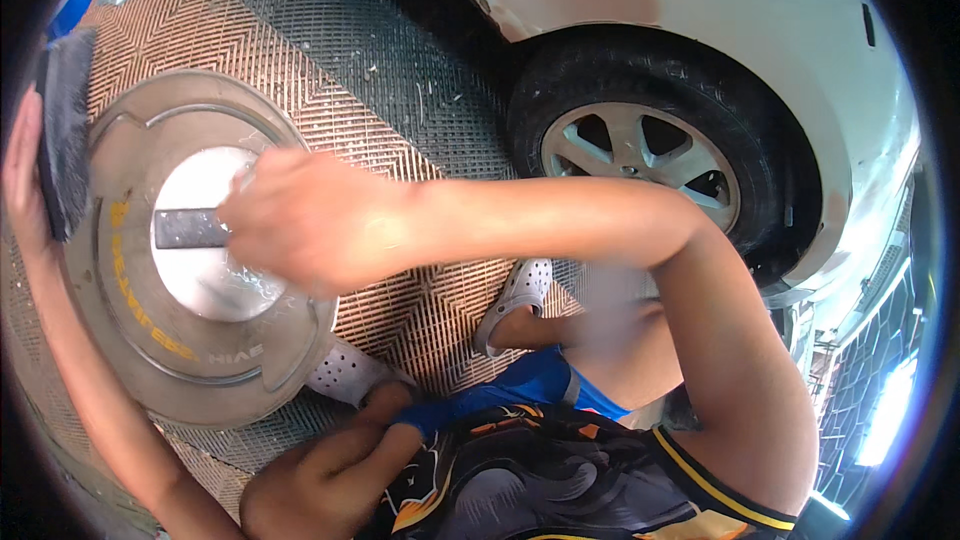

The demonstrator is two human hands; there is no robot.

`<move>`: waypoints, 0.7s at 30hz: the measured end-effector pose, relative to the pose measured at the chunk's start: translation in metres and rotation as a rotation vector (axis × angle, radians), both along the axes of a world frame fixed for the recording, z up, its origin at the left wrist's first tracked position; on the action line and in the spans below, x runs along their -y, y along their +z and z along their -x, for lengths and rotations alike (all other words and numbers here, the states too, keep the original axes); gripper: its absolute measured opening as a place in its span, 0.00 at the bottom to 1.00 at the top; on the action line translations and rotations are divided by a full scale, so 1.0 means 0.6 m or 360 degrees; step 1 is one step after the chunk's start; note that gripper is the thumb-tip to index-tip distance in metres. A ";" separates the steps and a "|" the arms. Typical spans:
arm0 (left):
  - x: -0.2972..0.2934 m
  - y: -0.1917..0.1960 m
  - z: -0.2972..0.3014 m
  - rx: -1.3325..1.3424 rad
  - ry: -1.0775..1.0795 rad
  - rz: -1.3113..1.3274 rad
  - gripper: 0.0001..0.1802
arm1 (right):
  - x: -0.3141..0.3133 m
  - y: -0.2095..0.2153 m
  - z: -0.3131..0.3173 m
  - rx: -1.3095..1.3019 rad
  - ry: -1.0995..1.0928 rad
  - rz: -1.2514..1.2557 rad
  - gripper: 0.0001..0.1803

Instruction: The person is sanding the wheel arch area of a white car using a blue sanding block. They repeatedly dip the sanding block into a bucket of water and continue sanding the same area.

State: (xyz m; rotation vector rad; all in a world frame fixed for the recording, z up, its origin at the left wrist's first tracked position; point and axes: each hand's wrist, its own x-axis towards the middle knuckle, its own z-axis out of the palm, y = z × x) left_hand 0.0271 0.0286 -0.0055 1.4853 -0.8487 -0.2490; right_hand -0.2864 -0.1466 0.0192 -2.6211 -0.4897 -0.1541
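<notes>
At the left edge, my left hand (27,175) is closed round a brush with dark bristles (66,135), held upright beside a bucket's round lid. The greyish lid (125,325) carries yellow lettering, and white foamy liquid (215,290) fills the round opening in its middle. Over that opening my right hand (315,225) is closed in a fist, slightly smeared by motion, with wet suds on its fingers. A dark flat bar (188,228) runs from the opening's left rim to beneath the fist. Whatever the right fingers hold is hidden.
A white car's wheel (650,145) with a light spoked rim stands at the upper right, under the car body (740,0). Below lies ribbed floor matting (380,130) in tan and dark patches. My feet wear light clogs (350,375). A blue object (72,8) shows at the upper left.
</notes>
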 end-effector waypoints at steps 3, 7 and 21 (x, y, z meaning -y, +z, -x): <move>-0.023 -0.052 -0.007 -0.0003 -0.0150 -0.0276 0.23 | -0.080 -0.074 -0.104 -0.0994 0.0251 0.0358 0.23; 0.025 0.014 0.082 0.0246 -0.0924 -0.0685 0.20 | -0.153 -0.262 -0.233 -0.1033 -0.0049 0.0825 0.41; 0.039 -0.009 0.113 0.0661 -0.0898 -0.1205 0.15 | -0.196 -0.332 -0.214 -0.1346 -0.0592 0.0103 0.45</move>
